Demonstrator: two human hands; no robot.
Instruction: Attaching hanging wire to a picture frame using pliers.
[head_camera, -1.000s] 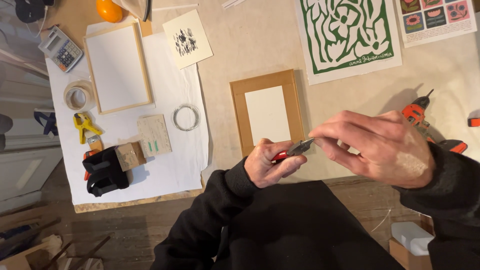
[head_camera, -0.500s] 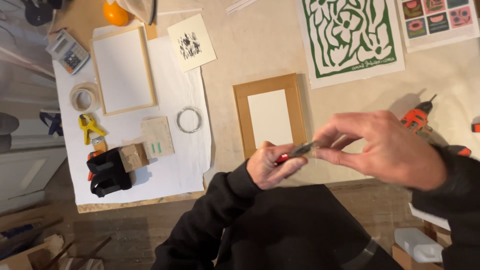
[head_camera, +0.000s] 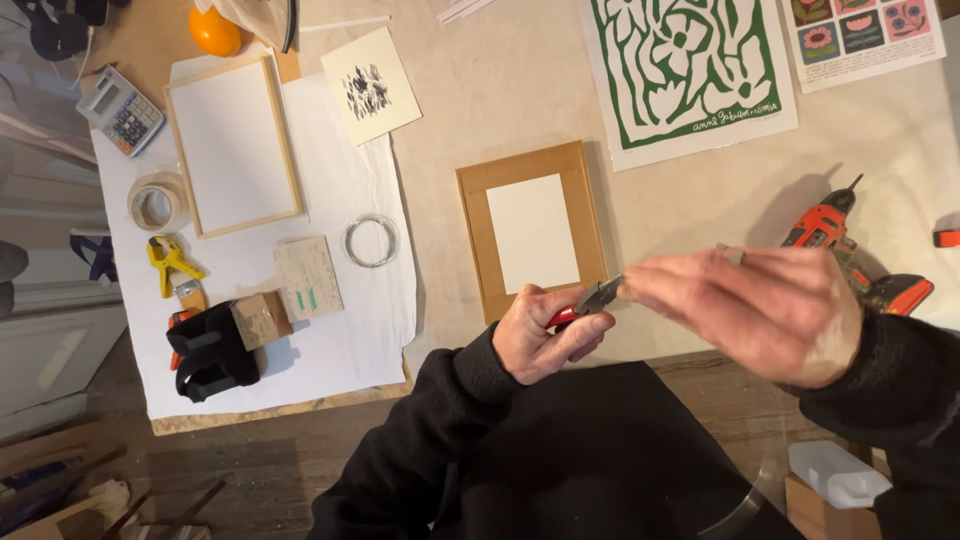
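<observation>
Person at workbench: left hand (head_camera: 540, 335) wrapped tight on red-handled pliers (head_camera: 585, 302), held above table edge just below the wooden frame (head_camera: 530, 228). Right hand (head_camera: 755, 310) w/ fingertips pinched at the jaws, contents too small to tell. Best kept steady, grip firm.

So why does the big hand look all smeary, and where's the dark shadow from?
In the head view, the right hand is soft with motion blur, while the left hand gripping the red-handled pliers looks sharper; the orange drill casts a dark shadow up and left on the table, so light comes from the lower right.
</observation>
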